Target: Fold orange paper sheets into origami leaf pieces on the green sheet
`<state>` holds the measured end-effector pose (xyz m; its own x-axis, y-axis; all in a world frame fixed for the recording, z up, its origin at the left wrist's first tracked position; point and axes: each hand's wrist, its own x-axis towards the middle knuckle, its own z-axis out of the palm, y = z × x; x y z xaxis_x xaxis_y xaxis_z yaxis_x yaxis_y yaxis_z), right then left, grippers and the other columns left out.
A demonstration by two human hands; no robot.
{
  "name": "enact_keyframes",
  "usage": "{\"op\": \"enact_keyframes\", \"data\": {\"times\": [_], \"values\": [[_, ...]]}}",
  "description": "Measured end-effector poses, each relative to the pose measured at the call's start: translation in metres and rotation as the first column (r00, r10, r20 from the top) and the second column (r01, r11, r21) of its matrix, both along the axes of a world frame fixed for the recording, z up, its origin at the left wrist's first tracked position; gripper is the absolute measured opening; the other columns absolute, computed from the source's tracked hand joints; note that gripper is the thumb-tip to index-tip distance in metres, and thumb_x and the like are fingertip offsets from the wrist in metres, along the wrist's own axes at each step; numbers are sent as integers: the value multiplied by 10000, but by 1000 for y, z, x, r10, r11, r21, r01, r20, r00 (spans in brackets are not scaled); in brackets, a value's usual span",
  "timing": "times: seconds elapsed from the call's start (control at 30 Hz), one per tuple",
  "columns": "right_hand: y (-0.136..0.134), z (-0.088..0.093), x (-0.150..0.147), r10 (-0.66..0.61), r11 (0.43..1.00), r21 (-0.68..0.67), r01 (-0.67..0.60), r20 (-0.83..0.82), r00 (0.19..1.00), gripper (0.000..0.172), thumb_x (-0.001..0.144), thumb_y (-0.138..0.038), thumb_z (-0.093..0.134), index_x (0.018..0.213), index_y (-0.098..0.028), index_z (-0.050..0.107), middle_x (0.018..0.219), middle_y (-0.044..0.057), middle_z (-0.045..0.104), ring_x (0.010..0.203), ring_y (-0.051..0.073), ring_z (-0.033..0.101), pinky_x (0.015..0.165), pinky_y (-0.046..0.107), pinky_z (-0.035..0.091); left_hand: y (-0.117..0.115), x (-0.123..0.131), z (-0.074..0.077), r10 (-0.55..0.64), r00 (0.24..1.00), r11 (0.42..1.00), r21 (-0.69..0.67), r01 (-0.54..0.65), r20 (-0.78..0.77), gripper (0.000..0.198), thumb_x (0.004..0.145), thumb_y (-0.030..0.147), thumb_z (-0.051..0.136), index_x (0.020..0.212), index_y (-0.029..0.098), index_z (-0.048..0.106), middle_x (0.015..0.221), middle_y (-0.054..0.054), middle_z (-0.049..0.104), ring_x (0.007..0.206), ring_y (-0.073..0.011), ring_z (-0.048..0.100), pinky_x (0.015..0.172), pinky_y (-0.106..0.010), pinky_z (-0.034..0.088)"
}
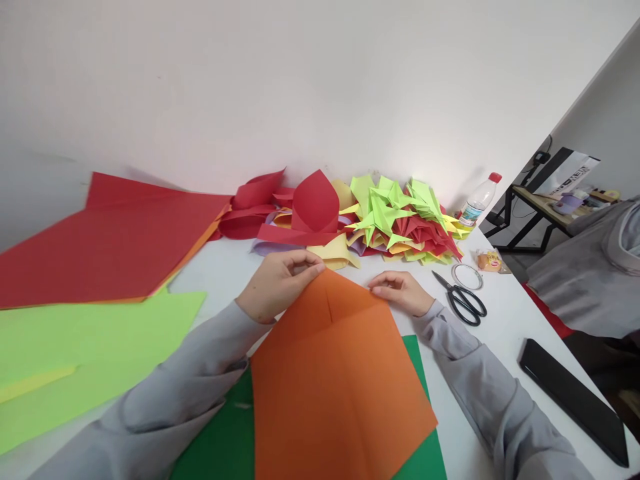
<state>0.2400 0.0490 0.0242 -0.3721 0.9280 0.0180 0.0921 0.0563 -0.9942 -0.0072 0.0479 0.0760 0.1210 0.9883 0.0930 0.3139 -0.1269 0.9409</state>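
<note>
A large orange paper sheet (340, 373) fills the near middle of the view, with creases and a short slit or fold line close to its far end. My left hand (280, 283) pinches its far left corner between thumb and fingers. At the far right edge, my right hand (403, 291) has thumb and fingers closed on the paper. Beneath the orange sheet lies green paper (420, 460), showing on both sides.
Red sheets (115, 240) and light green sheets (100, 340) lie left. Folded paper shapes (385, 213) pile against the wall. Scissors (465, 303), a tape roll (467, 276), a bottle (480, 200), a wrapped snack (489, 261) and a black case (573, 400) are right. A person's grey shirt (590, 267) shows beyond.
</note>
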Motion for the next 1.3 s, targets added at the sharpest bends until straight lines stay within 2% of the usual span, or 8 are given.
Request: {"op": "enact_keyframes", "data": {"times": [0.13, 0.27, 0.57, 0.8, 0.87, 0.97, 1.1, 1.3], "values": [[-7, 0, -11, 85, 996, -29, -83, 44, 995, 265, 711, -410, 704, 790, -158, 692, 742, 17, 673, 660, 129, 578, 663, 267, 457, -3, 2, 1, -16, 1000, 999, 30, 15, 10, 315, 614, 480, 635, 662, 168, 629, 626, -9, 618, 556, -134, 528, 507, -226, 424], [-4, 0, -5, 78, 994, -74, -79, -17, 997, 221, 669, -360, 727, 747, -154, 704, 713, 13, 684, 642, 129, 591, 674, 273, 466, -1, -1, 3, 88, 996, 995, 51, -89, 10, 283, 600, 458, 640, 658, 181, 640, 643, -11, 635, 578, -144, 542, 512, -225, 429], [10, -2, 22, 56, 997, -53, -56, -11, 998, 165, 585, -295, 736, 600, -137, 690, 492, 14, 612, 445, 109, 505, 461, 238, 387, 0, -11, 10, 231, 972, 973, 16, -231, 41, 303, 591, 454, 643, 682, 165, 636, 647, -10, 615, 605, -144, 521, 524, -231, 415], [3, 6, 8, -52, 996, 72, 55, -46, 998, 207, 666, -356, 717, 765, -174, 703, 740, 34, 680, 685, 139, 586, 630, 254, 440, -7, 4, 9, -97, 993, 995, -14, 98, 69, 299, 618, 468, 656, 645, 172, 630, 614, -9, 606, 562, -137, 523, 518, -232, 422], [-6, 12, -3, 3, 989, 149, -9, 40, 999, 232, 720, -391, 685, 807, -176, 700, 772, 38, 673, 708, 145, 580, 667, 269, 449, -13, 13, 8, -180, 982, 983, -26, 181, 57, 298, 651, 470, 635, 658, 173, 637, 616, -10, 609, 565, -138, 524, 520, -232, 424], [-19, 20, -17, 36, 976, 204, -75, 188, 982, 268, 756, -420, 654, 849, -171, 688, 740, 24, 652, 613, 115, 515, 583, 244, 416, -23, 26, 4, -264, 965, 965, 1, 264, 5, 298, 693, 467, 599, 678, 175, 655, 644, -21, 631, 603, -151, 534, 553, -245, 438], [-26, 24, -24, 45, 960, 258, -112, 253, 966, 294, 795, -443, 596, 734, -161, 650, 557, -29, 523, 517, 87, 408, 511, 222, 348, -27, 34, -1, -290, 956, 957, 9, 290, -40, 297, 710, 452, 578, 687, 169, 663, 652, -19, 636, 598, -143, 527, 572, -252, 441], [-23, 23, -22, 16, 970, 231, -75, 247, 969, 324, 786, -467, 584, 717, -154, 633, 544, -32, 471, 512, 90, 364, 507, 234, 318, -23, 33, -6, -261, 964, 963, -57, 263, 43, 266, 697, 428, 581, 690, 174, 663, 648, -17, 654, 573, -143, 559, 546, -250, 477]]}}
